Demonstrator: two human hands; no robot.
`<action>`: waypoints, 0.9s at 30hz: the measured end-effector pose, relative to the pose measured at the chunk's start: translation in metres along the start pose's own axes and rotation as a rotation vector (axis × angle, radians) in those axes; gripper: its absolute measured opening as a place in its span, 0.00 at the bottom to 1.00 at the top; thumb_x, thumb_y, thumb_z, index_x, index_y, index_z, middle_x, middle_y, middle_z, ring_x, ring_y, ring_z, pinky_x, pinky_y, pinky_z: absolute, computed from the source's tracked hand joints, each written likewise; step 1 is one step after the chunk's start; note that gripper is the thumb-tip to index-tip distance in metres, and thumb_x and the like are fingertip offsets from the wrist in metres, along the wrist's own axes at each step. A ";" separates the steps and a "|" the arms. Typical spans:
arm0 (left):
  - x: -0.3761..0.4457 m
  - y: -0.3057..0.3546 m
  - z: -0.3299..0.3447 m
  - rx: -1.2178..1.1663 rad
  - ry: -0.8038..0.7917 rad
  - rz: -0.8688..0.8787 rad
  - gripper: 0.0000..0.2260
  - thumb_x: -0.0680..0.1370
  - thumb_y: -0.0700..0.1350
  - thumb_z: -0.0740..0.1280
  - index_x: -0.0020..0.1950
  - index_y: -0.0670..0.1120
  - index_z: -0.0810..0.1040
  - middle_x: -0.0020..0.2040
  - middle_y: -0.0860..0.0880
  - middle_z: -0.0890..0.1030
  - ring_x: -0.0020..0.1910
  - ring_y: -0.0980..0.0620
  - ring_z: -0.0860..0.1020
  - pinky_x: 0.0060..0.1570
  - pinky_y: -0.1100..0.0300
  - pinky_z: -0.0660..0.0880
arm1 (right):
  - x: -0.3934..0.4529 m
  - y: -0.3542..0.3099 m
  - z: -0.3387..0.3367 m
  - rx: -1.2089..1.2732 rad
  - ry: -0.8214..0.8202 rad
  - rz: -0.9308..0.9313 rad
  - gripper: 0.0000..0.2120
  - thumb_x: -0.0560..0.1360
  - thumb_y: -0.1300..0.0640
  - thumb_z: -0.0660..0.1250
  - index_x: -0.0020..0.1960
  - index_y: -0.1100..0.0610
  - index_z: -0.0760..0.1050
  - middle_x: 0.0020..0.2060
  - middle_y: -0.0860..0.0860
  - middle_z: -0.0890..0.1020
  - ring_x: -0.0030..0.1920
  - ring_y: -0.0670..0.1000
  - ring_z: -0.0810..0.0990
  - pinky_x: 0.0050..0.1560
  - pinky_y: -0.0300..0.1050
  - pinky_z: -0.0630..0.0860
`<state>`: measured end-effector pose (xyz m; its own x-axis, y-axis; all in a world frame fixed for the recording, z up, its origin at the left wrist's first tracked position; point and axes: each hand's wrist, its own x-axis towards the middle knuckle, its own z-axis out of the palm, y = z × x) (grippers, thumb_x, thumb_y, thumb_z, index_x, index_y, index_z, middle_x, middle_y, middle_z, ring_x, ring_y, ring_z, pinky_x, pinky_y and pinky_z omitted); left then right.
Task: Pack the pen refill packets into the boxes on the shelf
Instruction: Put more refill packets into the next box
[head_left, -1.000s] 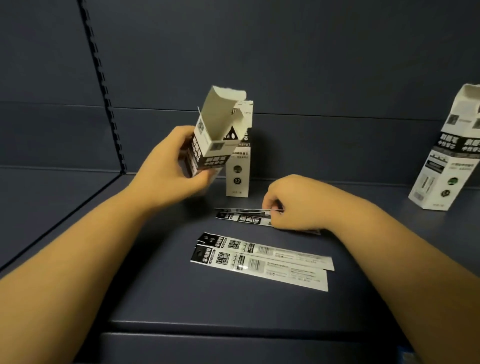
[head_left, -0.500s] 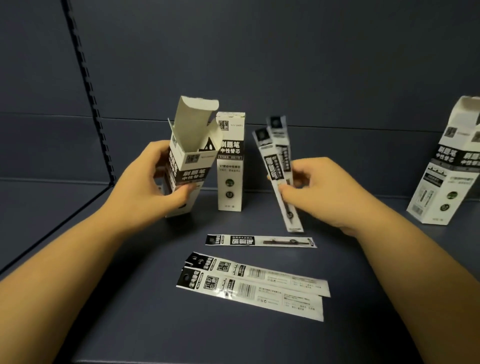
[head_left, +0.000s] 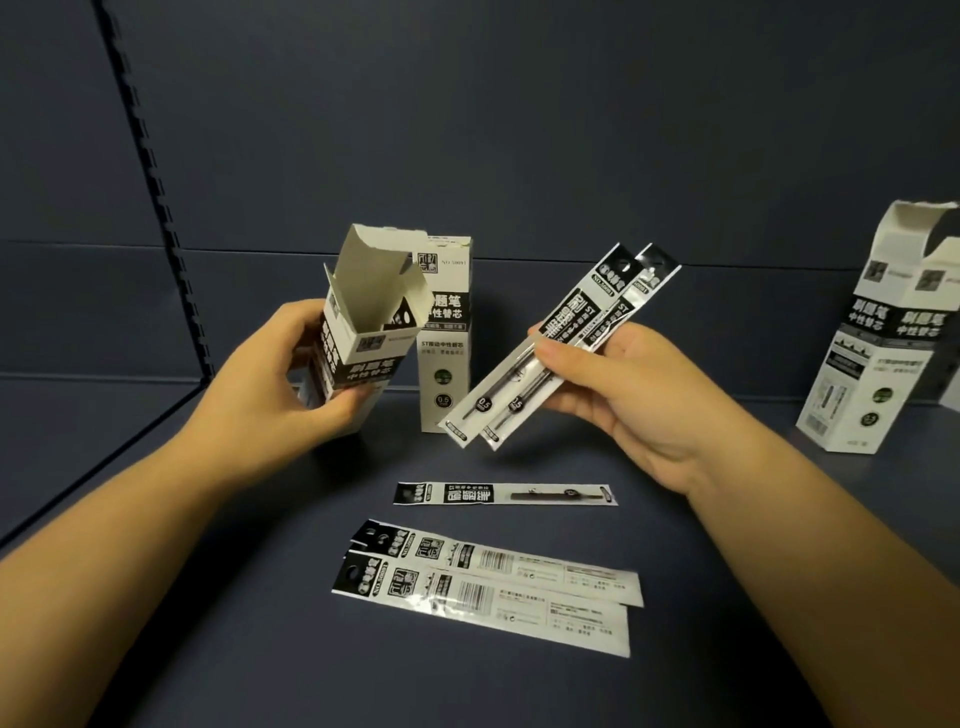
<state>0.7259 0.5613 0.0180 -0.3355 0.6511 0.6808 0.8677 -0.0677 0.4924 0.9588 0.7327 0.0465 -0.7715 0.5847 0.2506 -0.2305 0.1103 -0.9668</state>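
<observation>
My left hand grips a white and black carton whose top flaps stand open, tilted toward the right. My right hand pinches two pen refill packets side by side, held slanted in the air with their lower ends pointing toward the carton. Three more refill packets lie flat on the dark shelf: one single packet in the middle, and two overlapping ones nearer to me.
A closed upright box stands behind the held carton. At the far right stands another open-topped box. A slotted shelf upright runs down the back left. The shelf surface ends in a front edge near me.
My right hand has lifted two packets off the shelf and tilted them from nearly upright to slanted, lower ends toward the carton. My left hand keeps holding the open carton.
</observation>
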 end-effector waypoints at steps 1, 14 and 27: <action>0.000 0.000 0.000 -0.001 0.001 0.004 0.28 0.71 0.46 0.78 0.59 0.70 0.68 0.56 0.76 0.73 0.56 0.72 0.75 0.52 0.73 0.72 | 0.000 0.000 0.001 0.021 0.014 -0.021 0.06 0.79 0.62 0.67 0.53 0.59 0.82 0.47 0.54 0.88 0.51 0.51 0.87 0.48 0.41 0.82; 0.001 -0.004 0.003 0.074 -0.036 0.036 0.29 0.71 0.43 0.78 0.65 0.62 0.69 0.59 0.67 0.75 0.58 0.72 0.74 0.54 0.80 0.67 | -0.009 -0.005 0.027 0.178 0.181 -0.383 0.05 0.79 0.62 0.67 0.50 0.59 0.82 0.46 0.52 0.87 0.53 0.52 0.86 0.51 0.45 0.82; 0.000 0.009 0.010 0.140 -0.129 0.103 0.25 0.70 0.49 0.74 0.64 0.61 0.71 0.58 0.63 0.77 0.58 0.65 0.75 0.55 0.76 0.69 | -0.005 0.001 0.034 -0.177 0.202 -0.461 0.03 0.78 0.56 0.72 0.48 0.50 0.85 0.46 0.48 0.88 0.52 0.49 0.86 0.58 0.56 0.81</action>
<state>0.7380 0.5681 0.0167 -0.2002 0.7381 0.6443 0.9407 -0.0390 0.3370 0.9423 0.7030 0.0462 -0.4802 0.5849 0.6537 -0.4013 0.5162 -0.7566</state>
